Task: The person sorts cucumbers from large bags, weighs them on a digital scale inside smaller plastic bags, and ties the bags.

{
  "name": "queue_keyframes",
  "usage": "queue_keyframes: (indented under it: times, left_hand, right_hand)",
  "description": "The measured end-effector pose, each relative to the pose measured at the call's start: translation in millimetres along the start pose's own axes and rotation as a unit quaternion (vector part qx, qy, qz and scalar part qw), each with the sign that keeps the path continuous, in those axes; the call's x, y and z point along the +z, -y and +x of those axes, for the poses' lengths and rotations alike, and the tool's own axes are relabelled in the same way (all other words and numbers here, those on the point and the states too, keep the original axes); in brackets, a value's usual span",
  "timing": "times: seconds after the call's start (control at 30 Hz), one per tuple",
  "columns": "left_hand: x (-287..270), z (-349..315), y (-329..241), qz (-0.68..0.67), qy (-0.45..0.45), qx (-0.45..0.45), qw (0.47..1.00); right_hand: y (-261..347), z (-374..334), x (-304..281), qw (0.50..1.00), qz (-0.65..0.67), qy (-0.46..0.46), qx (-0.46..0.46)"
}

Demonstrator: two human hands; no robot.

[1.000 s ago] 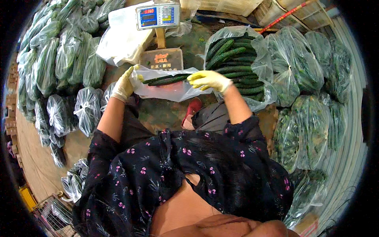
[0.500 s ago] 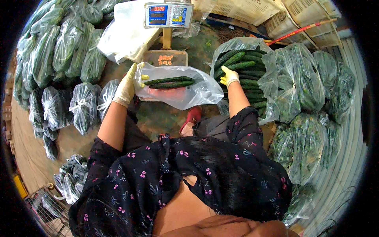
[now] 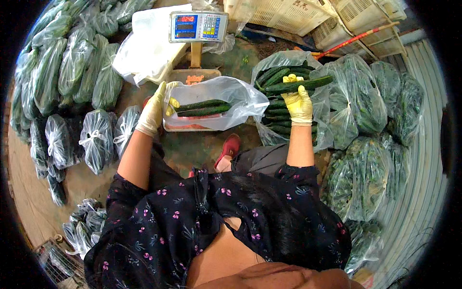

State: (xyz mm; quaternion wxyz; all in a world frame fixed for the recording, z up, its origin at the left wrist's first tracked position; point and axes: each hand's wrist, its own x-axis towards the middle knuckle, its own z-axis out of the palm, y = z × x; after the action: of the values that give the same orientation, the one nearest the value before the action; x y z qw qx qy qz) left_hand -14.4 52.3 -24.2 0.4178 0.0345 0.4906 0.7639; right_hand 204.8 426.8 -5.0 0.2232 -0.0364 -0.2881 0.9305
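Observation:
My left hand [image 3: 155, 111], in a pale yellow glove, pinches the open end of a clear plastic bag [image 3: 243, 98]. Inside it lie dark green cucumbers [image 3: 204, 110], over the platform of a scale [image 3: 175, 77]. Off to the right, my gloved right hand [image 3: 299, 107] grips a long cucumber [image 3: 315, 83], raised nearly level above a large open plastic sack [image 3: 323, 131]. Several more cucumbers [image 3: 276, 111] lie stacked in that sack, partly hidden by my right hand and wrist.
The scale's display [image 3: 198, 26] stands on a post at the back. Beside it is a stack of white plastic bags [image 3: 144, 45]. Filled bags of green produce [image 3: 98, 139] line the left; fuller sacks [image 3: 363, 176] stand right. Crates [image 3: 284, 17] and a red pole [image 3: 358, 38] are behind.
My right hand has come up out of the sack and turned, now gripping a cucumber. My left hand still holds the bag on the scale. The red display reading has changed.

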Motion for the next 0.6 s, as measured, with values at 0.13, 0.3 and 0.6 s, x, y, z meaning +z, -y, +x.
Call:
queue_keyframes:
  times: [0.13,0.3,0.6]
  left_hand:
    - [-5,5,7,-0.124,0.033,-0.017,0.992]
    - [-39,19,19,0.082,0.129,-0.017,0.988]
    - [-40,13,15,0.039,0.105,0.034,0.993]
  right_hand:
    - [-53,1,58,0.993,-0.020,0.120,0.007]
    - [-134,3,76,0.964,-0.096,0.216,0.121]
    - [-185,17,40,0.916,-0.264,0.215,0.212]
